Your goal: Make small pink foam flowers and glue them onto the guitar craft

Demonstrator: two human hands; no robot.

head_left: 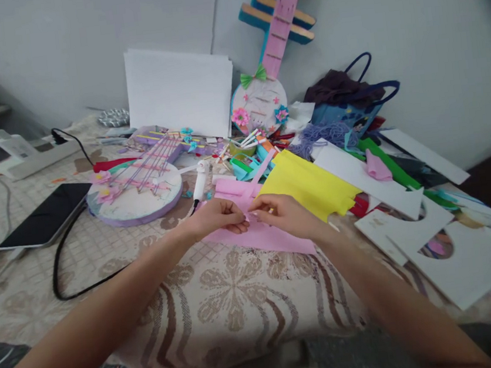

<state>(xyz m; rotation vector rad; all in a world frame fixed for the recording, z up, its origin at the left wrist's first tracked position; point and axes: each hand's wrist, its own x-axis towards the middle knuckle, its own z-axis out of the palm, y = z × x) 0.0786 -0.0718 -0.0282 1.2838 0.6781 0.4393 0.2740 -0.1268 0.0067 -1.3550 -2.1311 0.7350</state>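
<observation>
My left hand [225, 216] and my right hand [280, 212] meet fingertip to fingertip, both pinched. Whatever lies between the fingers is too small to make out. Beneath them spreads pink crepe paper [263, 240], with a rolled pink piece and a thin strip behind it. Yellow crepe paper [310, 182] lies just beyond my right hand. A white glue gun [200, 183] with a black cord rests behind my left hand. Farther left lies a round handmade stringed instrument [135, 190] with a purple edge and pink flowers.
A tablet [47, 215] and a power strip [39, 159] are at the left. White boards [179, 91] and a pink-and-blue paper instrument [259, 102] lean on the wall. Purple yarn [322, 138], a blue bag [346, 116] and cut white card [462, 260] crowd the right.
</observation>
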